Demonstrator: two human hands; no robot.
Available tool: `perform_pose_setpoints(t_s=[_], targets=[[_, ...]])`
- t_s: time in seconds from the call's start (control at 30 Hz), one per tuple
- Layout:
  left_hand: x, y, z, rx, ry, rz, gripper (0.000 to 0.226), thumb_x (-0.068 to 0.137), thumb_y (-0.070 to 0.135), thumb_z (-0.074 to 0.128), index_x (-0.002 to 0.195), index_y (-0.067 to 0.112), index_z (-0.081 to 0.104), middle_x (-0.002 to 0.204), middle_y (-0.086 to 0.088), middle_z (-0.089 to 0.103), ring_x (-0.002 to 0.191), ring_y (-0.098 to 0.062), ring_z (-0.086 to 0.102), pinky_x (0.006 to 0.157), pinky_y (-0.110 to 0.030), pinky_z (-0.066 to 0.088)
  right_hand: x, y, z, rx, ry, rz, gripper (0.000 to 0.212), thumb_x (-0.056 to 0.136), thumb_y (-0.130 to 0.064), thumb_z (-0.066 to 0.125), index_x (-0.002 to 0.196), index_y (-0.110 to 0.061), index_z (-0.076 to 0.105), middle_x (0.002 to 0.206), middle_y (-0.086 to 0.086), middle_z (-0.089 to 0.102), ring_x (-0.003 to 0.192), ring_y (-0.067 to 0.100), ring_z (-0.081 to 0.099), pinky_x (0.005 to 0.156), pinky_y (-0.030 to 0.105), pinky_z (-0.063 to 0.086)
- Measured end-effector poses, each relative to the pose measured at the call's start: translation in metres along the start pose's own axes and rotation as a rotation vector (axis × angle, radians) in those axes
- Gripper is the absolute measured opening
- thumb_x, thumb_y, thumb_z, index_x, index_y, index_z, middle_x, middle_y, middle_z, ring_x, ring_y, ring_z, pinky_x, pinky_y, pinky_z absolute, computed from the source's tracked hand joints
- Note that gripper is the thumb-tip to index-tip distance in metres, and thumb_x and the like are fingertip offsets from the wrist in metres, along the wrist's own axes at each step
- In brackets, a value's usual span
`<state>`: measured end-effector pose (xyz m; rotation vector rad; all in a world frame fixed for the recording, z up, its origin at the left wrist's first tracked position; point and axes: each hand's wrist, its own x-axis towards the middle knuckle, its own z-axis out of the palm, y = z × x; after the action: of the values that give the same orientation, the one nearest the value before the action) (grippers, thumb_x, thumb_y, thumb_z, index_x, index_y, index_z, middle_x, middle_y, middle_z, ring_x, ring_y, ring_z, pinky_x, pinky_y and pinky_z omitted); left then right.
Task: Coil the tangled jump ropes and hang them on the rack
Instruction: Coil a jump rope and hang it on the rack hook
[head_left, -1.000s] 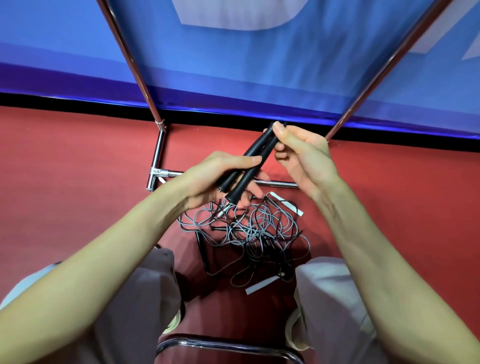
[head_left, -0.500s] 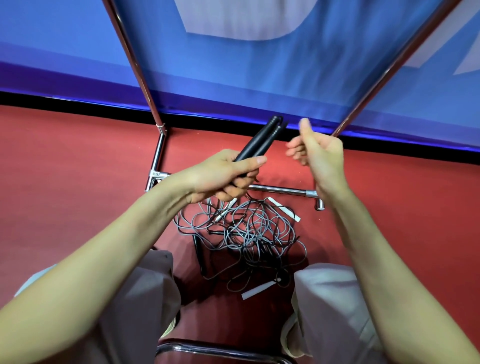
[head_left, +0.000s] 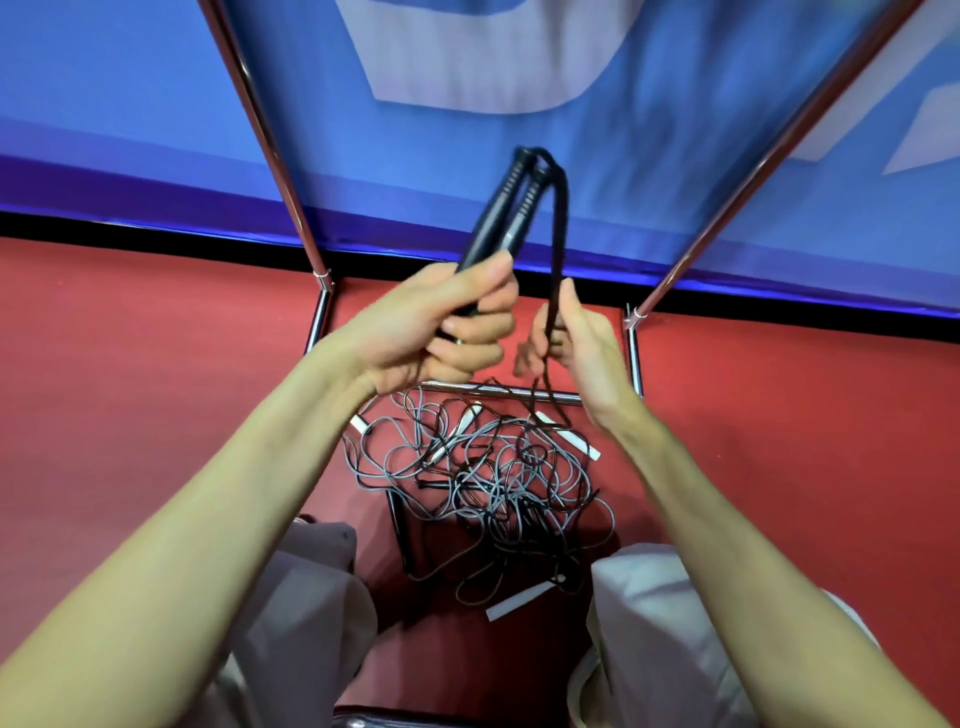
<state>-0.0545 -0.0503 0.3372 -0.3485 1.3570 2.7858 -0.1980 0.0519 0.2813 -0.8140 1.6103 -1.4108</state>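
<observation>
My left hand (head_left: 441, 322) grips both black handles (head_left: 506, 213) together as an anchor; my right hand (head_left: 566, 338) pinches their cord (head_left: 558, 234), lifting it from the floor tangle (head_left: 488, 478).

2 black handles (head_left: 506, 218) are standing side by side, tilting up and to the right, their lower ends sitting inside a fist. A dark cord (head_left: 560, 228) is looping from their top ends and hanging down. Below, a tangled pile of grey and black ropes (head_left: 488, 478) is lying on the floor, white handles poking out, against the chrome rack (head_left: 631, 348) base bar.
</observation>
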Motion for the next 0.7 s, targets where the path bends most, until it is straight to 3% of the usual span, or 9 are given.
perform_pose_setpoints(t_s=[0.13, 0.2, 0.27, 0.33, 0.43, 0.53, 0.63, 0.7], targets=[[-0.008, 0.021, -0.009, -0.107, 0.296, 0.217, 0.038, 0.094, 0.048, 0.040, 0.064, 0.025, 0.042, 0.048, 0.011, 0.021, 0.039, 0.000, 0.014, 0.034, -0.013, 0.009, -0.007, 0.006, 0.002, -0.159, -0.060, 0.019, 0.048, 0.106, -0.031, 0.033, 0.062, -0.011, 0.041, 0.039, -0.009, 0.034, 0.035, 0.010, 0.036, 0.043, 0.026, 0.041], [-0.012, 0.026, -0.020, -0.052, 0.523, 0.310, 0.038, 0.100, 0.045, 0.038, 0.068, 0.025, 0.037, 0.050, 0.011, 0.020, 0.038, -0.001, 0.015, 0.035, -0.015, 0.008, -0.011, 0.007, 0.006, -0.150, -0.076, 0.031, 0.042, 0.106, -0.029, 0.033, 0.068, -0.013, 0.038, 0.043, -0.012, 0.027, 0.036, 0.006, 0.025, 0.035, 0.020, 0.027], [-0.012, 0.021, -0.032, -0.003, 0.718, 0.361, 0.038, 0.102, 0.042, 0.041, 0.069, 0.023, 0.035, 0.051, 0.011, 0.020, 0.040, -0.003, 0.016, 0.035, -0.016, 0.011, -0.014, 0.004, 0.011, -0.111, -0.093, 0.028, 0.037, 0.106, -0.025, 0.033, 0.074, -0.010, 0.042, 0.045, -0.014, 0.025, 0.036, 0.004, 0.021, 0.035, 0.016, 0.019], [-0.012, 0.012, -0.040, -0.029, 0.854, 0.381, 0.039, 0.102, 0.040, 0.044, 0.069, 0.022, 0.034, 0.050, 0.010, 0.020, 0.039, -0.004, 0.016, 0.034, -0.016, 0.013, -0.015, 0.004, 0.015, -0.171, -0.109, -0.045, 0.031, 0.105, -0.021, 0.037, 0.085, -0.004, 0.053, 0.045, -0.014, 0.028, 0.038, 0.002, 0.025, 0.039, 0.016, 0.023], [-0.012, 0.005, -0.050, -0.095, 0.977, 0.381, 0.039, 0.102, 0.038, 0.045, 0.069, 0.022, 0.033, 0.048, 0.010, 0.021, 0.037, -0.004, 0.017, 0.033, -0.014, 0.014, -0.018, 0.006, 0.017, -0.365, -0.142, -0.167, 0.020, 0.100, -0.024, 0.051, 0.105, -0.009, 0.063, 0.060, -0.012, 0.041, 0.055, 0.005, 0.039, 0.056, 0.022, 0.034], [-0.011, 0.002, -0.056, -0.125, 1.032, 0.364, 0.040, 0.102, 0.038, 0.045, 0.069, 0.021, 0.032, 0.046, 0.010, 0.022, 0.036, -0.003, 0.017, 0.032, -0.013, 0.014, -0.022, 0.008, 0.019, -0.557, -0.201, -0.200, 0.022, 0.096, -0.030, 0.057, 0.114, -0.019, 0.063, 0.068, -0.005, 0.042, 0.060, 0.010, 0.040, 0.060, 0.026, 0.036], [-0.009, 0.000, -0.058, -0.134, 1.054, 0.355, 0.040, 0.102, 0.038, 0.045, 0.068, 0.022, 0.031, 0.046, 0.010, 0.020, 0.035, -0.003, 0.016, 0.032, -0.013, 0.014, -0.025, 0.006, 0.020, -0.760, -0.270, -0.225, 0.029, 0.097, -0.034, 0.055, 0.112, -0.010, 0.061, 0.079, -0.003, 0.050, 0.068, 0.009, 0.048, 0.066, 0.022, 0.041], [-0.007, -0.002, -0.058, -0.114, 1.068, 0.355, 0.042, 0.102, 0.037, 0.047, 0.067, 0.022, 0.030, 0.046, 0.010, 0.020, 0.035, -0.004, 0.017, 0.033, -0.012, 0.014, -0.027, 0.003, 0.018, -0.754, -0.347, -0.205, 0.030, 0.100, -0.033, 0.047, 0.109, -0.007, 0.061, 0.079, 0.011, 0.060, 0.070, 0.024, 0.056, 0.069, 0.038, 0.047]])
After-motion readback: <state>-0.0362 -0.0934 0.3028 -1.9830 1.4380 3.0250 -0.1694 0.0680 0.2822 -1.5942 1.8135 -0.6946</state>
